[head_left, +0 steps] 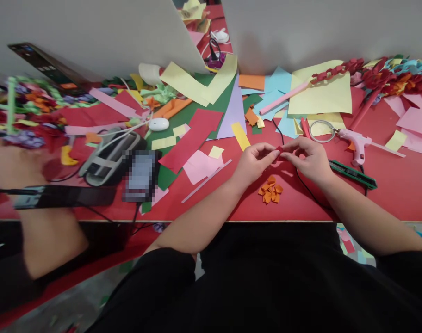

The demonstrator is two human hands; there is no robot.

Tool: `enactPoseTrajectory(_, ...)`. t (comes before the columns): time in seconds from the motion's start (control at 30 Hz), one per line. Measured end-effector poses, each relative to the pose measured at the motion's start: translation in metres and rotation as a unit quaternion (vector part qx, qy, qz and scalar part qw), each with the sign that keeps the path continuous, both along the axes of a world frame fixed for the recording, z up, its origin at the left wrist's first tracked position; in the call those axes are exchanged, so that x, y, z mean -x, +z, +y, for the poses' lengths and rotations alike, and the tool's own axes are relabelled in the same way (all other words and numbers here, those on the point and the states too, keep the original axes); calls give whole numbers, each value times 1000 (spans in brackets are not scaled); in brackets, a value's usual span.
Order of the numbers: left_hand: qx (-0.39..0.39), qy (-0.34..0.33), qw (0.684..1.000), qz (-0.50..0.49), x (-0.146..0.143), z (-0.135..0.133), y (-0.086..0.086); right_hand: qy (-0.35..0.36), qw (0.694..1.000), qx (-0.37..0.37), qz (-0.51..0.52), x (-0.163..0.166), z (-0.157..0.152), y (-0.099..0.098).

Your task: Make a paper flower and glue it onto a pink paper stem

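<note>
My left hand (254,162) and my right hand (306,158) meet above the red table (398,189). Both pinch one small red paper piece (279,151) between thumb and fingertips. Just below the hands an orange folded paper flower (270,189) lies on the table. A black cable runs under my right hand toward the table's front edge.
Coloured paper sheets and strips cover the back of the table. A pink glue gun (356,142), a clear tape ring (320,130) and a green cutter (353,174) lie to the right. A phone (140,175), a white mouse (158,124) and another person's arm (40,222) are at the left.
</note>
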State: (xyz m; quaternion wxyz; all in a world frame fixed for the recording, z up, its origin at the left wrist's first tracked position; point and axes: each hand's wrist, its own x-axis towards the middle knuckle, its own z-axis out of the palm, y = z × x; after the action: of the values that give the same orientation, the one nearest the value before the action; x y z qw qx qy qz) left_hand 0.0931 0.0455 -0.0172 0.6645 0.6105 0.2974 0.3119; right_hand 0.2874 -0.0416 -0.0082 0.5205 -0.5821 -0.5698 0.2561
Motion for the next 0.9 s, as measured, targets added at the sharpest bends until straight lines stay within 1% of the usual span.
enactPoseTrajectory(0.07,4,2,1000,5,0,0,1,11,999,-35,-40,-1,0,2)
enactPoseTrajectory(0.17,19,3,1000,9,0,1,0,39,994,-71,-71,-6,0,4)
enactPoseTrajectory(0.33,75,8,997,0,0,4,-4,81,982,-88,-145,-17,-3,10)
enactPoseTrajectory(0.43,115,1,993,-14,-1,4,-3,71,977,-99,-177,-18,-4,11)
enactPoseTrajectory(0.6,176,-28,983,-33,-1,1,-3,41,974,-129,-180,-16,-2,9)
enactPoseTrajectory(0.73,182,-35,982,-38,-1,1,-6,35,974,-127,-182,-18,-1,6)
enactPoseTrajectory(0.9,150,-58,986,-39,-1,2,-5,44,978,-107,-174,-20,-2,5)
